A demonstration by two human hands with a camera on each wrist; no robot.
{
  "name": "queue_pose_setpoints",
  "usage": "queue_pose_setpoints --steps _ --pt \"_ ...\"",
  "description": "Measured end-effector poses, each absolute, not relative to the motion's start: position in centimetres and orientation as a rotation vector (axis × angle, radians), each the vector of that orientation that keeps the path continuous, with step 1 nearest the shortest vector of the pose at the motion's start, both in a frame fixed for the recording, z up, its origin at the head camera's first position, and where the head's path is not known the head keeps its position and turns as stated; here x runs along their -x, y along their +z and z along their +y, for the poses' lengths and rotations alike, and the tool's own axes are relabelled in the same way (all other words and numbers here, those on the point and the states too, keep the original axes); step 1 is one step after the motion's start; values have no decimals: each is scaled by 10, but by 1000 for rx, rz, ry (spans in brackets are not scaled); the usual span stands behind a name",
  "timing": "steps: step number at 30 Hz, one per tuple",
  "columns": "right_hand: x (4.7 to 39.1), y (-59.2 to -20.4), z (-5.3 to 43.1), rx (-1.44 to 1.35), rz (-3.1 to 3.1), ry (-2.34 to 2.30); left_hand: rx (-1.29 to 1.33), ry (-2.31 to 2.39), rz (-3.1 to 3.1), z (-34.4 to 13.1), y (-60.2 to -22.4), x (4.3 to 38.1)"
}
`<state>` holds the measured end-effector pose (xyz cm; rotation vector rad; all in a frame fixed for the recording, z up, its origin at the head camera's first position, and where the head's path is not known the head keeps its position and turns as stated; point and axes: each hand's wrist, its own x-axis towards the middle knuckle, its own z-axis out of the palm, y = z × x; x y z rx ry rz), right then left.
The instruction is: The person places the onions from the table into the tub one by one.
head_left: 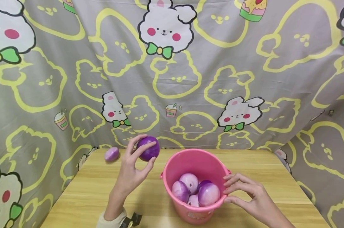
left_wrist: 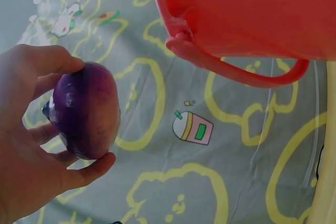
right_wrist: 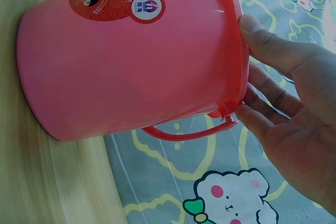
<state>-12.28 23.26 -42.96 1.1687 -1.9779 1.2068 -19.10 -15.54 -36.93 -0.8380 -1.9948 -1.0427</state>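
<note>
My left hand (head_left: pixel 133 167) holds a purple onion (head_left: pixel 149 148) between thumb and fingers, raised above the table to the left of a pink bucket (head_left: pixel 183 207). In the left wrist view the onion (left_wrist: pixel 89 111) shows a glossy skin and a dark pointed tip. My right hand (head_left: pixel 253 196) grips the bucket's right rim, thumb and fingertips set apart along it in the right wrist view. Several purple-and-white onions (head_left: pixel 209 193) lie inside the bucket. One smaller purple onion (head_left: pixel 112 154) sits at the table's far left corner, away from both hands.
The wooden table (head_left: pixel 83 190) carries the bucket near its front. A grey curtain (head_left: pixel 186 85) with yellow outlines and white rabbits hangs behind the table and along its sides. The bucket's handle (left_wrist: pixel 252 80) hangs down against its outer side.
</note>
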Motion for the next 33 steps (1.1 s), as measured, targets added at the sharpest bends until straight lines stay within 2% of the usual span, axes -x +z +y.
queue_pose_setpoints --steps 33 --pt "122 -428 233 -1149 -2004 1207 997 -1215 -1979 -126 -354 174"
